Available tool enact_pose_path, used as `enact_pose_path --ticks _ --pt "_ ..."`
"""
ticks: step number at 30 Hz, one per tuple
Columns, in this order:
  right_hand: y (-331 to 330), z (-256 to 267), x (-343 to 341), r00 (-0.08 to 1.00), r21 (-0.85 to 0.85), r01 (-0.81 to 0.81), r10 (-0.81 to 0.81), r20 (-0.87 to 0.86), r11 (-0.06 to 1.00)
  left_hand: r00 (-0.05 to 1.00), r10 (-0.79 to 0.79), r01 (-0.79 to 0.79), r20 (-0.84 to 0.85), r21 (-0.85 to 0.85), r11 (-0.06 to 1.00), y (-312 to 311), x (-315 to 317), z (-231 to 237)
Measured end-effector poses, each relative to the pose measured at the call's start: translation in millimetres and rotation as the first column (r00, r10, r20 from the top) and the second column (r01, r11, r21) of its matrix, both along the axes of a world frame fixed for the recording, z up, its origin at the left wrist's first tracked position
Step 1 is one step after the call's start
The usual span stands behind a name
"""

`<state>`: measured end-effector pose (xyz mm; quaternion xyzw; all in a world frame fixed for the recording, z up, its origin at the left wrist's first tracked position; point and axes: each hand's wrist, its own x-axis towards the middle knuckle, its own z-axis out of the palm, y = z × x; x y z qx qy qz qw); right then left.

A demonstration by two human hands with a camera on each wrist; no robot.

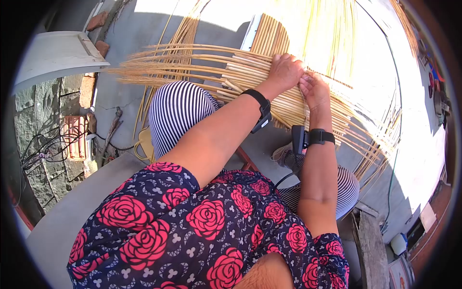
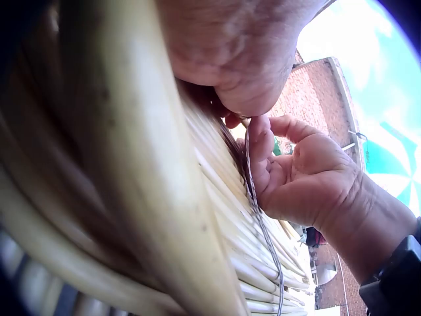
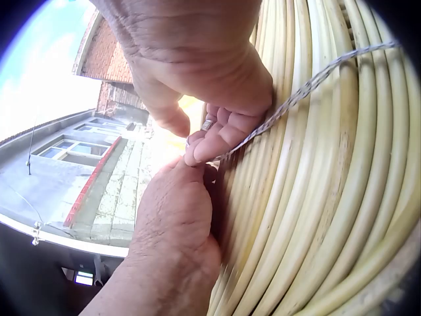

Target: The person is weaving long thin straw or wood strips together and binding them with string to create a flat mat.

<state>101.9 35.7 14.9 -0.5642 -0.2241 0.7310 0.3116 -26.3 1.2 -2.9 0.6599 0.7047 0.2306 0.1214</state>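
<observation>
A layer of pale stalks (image 1: 250, 67) with feathery left ends lies across the person's knees. At its far edge, the left hand (image 1: 285, 72) curls its fingers over the stalks, its fingertips partly hidden. Touching it on the right, the right hand (image 1: 315, 89) pinches a thin twisted cord with bent fingers. In the left wrist view the cord (image 2: 264, 230) runs down over the stalks from between the hands. The right wrist view shows the cord (image 3: 309, 85) crossing the stalks up to the right hand (image 3: 197, 72), with the left hand (image 3: 174, 210) below.
More loose stalks (image 1: 332, 29) lie on the sunlit ground beyond, near a bundle of cut stalks (image 1: 269, 36). A white panel (image 1: 60, 55) and coiled black cable (image 1: 43, 144) are at the left. A weathered wooden plank (image 1: 370, 245) stands at the lower right.
</observation>
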Motion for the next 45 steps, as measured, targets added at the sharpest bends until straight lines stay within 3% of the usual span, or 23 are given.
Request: enact_pose_path --ticks 2,4,7,8,11,15,16,19,22,25,28,34,37,41,44,45 --pt "4.4 19.6 8.6 0.974 -0.017 -0.159 0.160 0.158 0.987 1.000 0.005 -0.005 0.004 -0.004 1.000 3.7 0.9 0.3" --pt "9.1 33.9 21.6 0.834 -0.087 -0.368 0.370 0.409 0.926 1.000 0.015 -0.015 -0.006 -0.008 1.000 -0.5 1.8 1.6" --pt "37.0 -4.0 54.1 0.690 0.295 -0.566 0.246 0.681 0.770 0.999 -0.023 0.022 -0.023 -0.050 0.999 -2.5 0.7 6.8" --pt "44.0 -15.6 56.5 0.732 0.412 -0.560 0.196 0.652 0.719 1.000 -0.027 0.025 -0.010 -0.098 0.995 -0.8 1.0 7.8" --pt "40.8 4.2 24.5 0.318 0.228 -0.867 0.138 0.938 0.443 1.000 -0.005 0.005 0.003 -0.071 0.997 -1.4 1.5 7.3" --pt "57.3 -12.2 18.3 0.466 0.164 -0.811 0.452 0.760 0.561 1.000 -0.022 0.021 -0.014 -0.047 0.999 -3.9 0.9 7.8" --pt "58.8 -12.2 20.8 0.448 0.151 -0.828 0.475 0.757 0.540 1.000 -0.020 0.021 0.008 -0.040 0.999 -4.0 0.9 6.2" --pt "57.9 -18.1 20.4 0.537 0.197 -0.793 0.507 0.674 0.577 1.000 -0.016 0.017 0.021 -0.041 0.999 -3.3 0.8 6.7" --pt "54.0 -3.4 16.1 0.474 0.198 -0.834 0.484 0.736 0.514 0.999 -0.020 0.021 0.035 -0.043 0.999 -2.5 -0.4 10.7" --pt "54.7 -14.3 11.2 0.480 0.260 -0.829 0.390 0.786 0.495 0.998 -0.027 0.029 0.055 -0.043 0.999 -2.8 -1.8 11.4" --pt "51.2 -6.8 4.4 0.336 0.270 -0.898 0.144 0.931 0.347 0.999 -0.003 0.004 0.053 -0.020 1.000 -0.9 -2.1 10.5" --pt "58.2 -1.6 -1.1 0.259 0.203 -0.925 0.145 0.955 0.321 0.999 0.018 -0.019 0.040 0.016 1.000 -1.1 0.4 5.6" --pt "52.4 -4.8 7.5 0.382 0.184 -0.851 0.338 0.860 0.493 0.999 0.009 -0.011 0.052 0.033 0.999 -0.4 0.6 6.1" --pt "58.9 -18.1 16.9 0.367 0.172 -0.884 0.416 0.832 0.435 0.999 0.004 -0.007 0.049 0.052 0.999 -4.6 1.7 3.6" --pt "50.3 -13.2 9.5 0.328 0.178 -0.883 0.302 0.895 0.434 0.999 0.001 -0.003 0.045 0.039 0.999 -3.3 1.7 1.6" --pt "49.5 -12.3 7.2 0.297 0.213 -0.907 0.194 0.935 0.363 0.999 0.002 -0.004 0.046 0.033 0.999 -2.7 0.9 1.4"
